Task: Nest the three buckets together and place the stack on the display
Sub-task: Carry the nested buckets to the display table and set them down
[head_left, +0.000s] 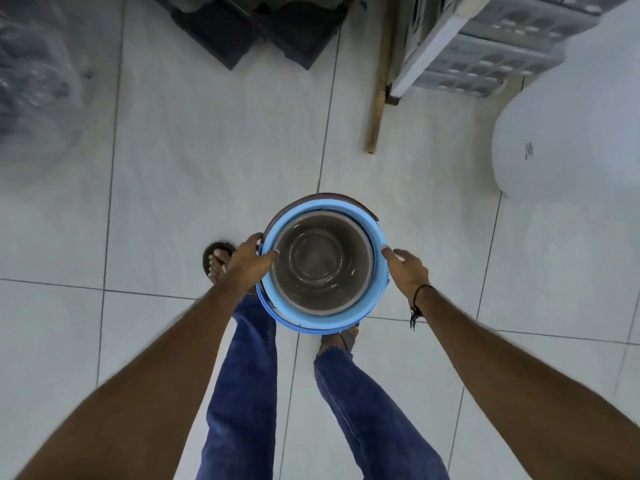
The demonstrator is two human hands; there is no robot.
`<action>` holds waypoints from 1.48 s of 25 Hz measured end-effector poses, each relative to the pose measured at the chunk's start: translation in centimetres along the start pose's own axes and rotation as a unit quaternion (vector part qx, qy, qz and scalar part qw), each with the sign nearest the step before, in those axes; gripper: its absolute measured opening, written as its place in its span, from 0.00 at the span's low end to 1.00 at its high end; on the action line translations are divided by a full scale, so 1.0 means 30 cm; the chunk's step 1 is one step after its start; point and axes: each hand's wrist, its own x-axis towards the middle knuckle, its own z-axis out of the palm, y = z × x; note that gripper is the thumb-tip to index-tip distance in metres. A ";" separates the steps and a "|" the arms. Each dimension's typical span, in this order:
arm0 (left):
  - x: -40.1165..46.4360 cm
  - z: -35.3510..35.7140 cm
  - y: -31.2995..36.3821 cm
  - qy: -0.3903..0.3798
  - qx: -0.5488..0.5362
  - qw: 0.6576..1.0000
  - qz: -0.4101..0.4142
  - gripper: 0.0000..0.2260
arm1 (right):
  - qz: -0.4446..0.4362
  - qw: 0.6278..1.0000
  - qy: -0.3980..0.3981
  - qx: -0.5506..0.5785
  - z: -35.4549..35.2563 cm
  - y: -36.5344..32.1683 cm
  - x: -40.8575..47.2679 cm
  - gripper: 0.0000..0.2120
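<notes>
floor [194, 174]: pale tiles
stick [380, 81]: wooden, lying on floor
crates [491, 53]: grey, stacked, top right
white tub [568, 140]: right edge

Pale tiled floor [194, 174], dark grout lines. On it: black plastic items [263, 29] at top centre, clear plastic-wrapped bundle [31, 74] far left, wooden stick [379, 88] lying lengthwise, grey perforated crates [491, 53] top right, white rounded container [568, 133] at right edge. Two sandalled feet; left sandal [215, 259] in view.
</notes>
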 end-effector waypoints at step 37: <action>-1.259 -2.568 1.652 0.224 -0.402 0.840 0.286 0.19 | -0.427 0.867 -0.013 0.256 -1.068 -2.599 -1.758 0.28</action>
